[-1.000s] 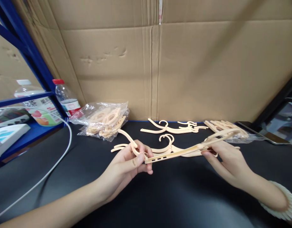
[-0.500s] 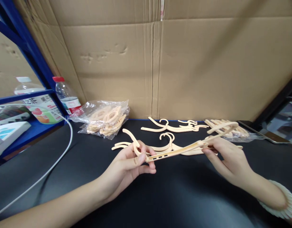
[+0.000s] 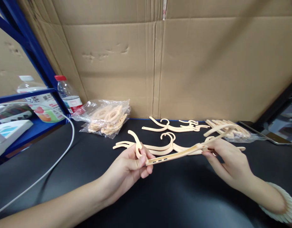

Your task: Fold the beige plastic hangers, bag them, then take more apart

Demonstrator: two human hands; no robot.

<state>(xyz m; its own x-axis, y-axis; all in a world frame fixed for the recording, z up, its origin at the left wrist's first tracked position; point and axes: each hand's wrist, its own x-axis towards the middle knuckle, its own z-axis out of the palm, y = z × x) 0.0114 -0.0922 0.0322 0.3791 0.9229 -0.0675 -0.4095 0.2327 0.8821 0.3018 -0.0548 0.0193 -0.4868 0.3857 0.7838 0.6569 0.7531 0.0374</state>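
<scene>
A beige plastic folding hanger [image 3: 173,155] spans the space between my two hands, above the black table. My left hand [image 3: 131,164] is closed on its left end, thumb and fingers pinching near a curved arm that sticks up. A row of small slots shows along the long middle piece. My right hand [image 3: 227,161] grips the other end, where a hook-like curved piece rises over the fingers; the fingertips there are partly hidden. Just behind, more beige hangers [image 3: 157,148] lie on the table, partly covered by my hands and the held one.
Farther back lies another group of hangers [image 3: 174,128]. A clear bag of beige parts [image 3: 105,118] sits left, another bag [image 3: 240,134] right, beside a dark flat device [image 3: 274,136]. A white cable [image 3: 62,158] curves across the left, near a blue shelf [image 3: 46,118] and red-capped bottle [image 3: 70,98].
The left end of the held hanger has dipped slightly, and its upright arm has turned a little more vertical. My left fingers have curled in closer. My right hand keeps its grip.
</scene>
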